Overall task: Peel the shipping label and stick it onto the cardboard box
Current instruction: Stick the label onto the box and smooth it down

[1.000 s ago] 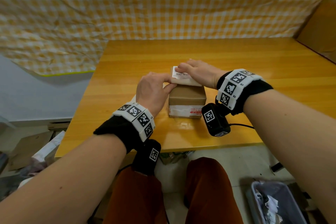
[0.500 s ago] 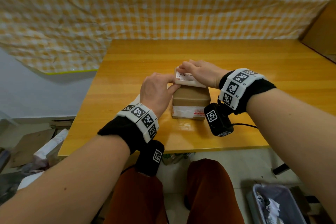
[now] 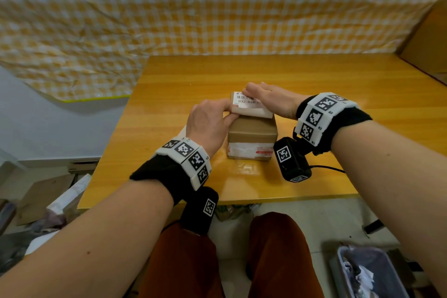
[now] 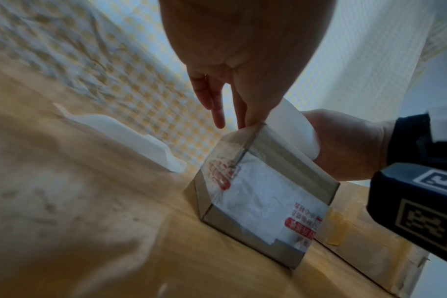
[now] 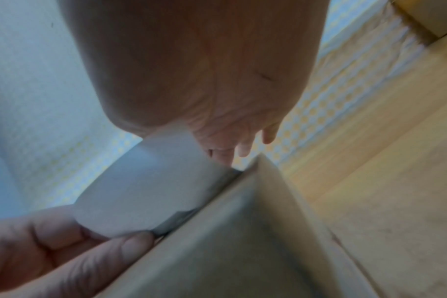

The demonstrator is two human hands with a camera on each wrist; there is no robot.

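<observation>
A small brown cardboard box [image 3: 251, 132] stands near the front of the wooden table [image 3: 350, 84]. The white shipping label [image 3: 245, 103], barcode side up, lies across the box's top, and its near edge curls up off the box. My left hand [image 3: 226, 115] pinches the label's left edge between thumb and fingers. My right hand [image 3: 263, 98] lies flat on the label's right part. In the left wrist view the label [image 4: 291, 129] arches above the box [image 4: 263, 191]. The right wrist view shows the label [image 5: 151, 191] bowed between both hands over the box [image 5: 230, 242].
A white backing sheet [image 4: 130, 139] lies on the table left of the box. A large cardboard box [image 3: 430, 38] stands at the table's back right. Checked cloth [image 3: 217, 7] hangs behind. A grey bin [image 3: 367, 271] sits on the floor to the right.
Both hands stay on the label above the box. More of the label's printed face and barcode shows now than a second ago.
</observation>
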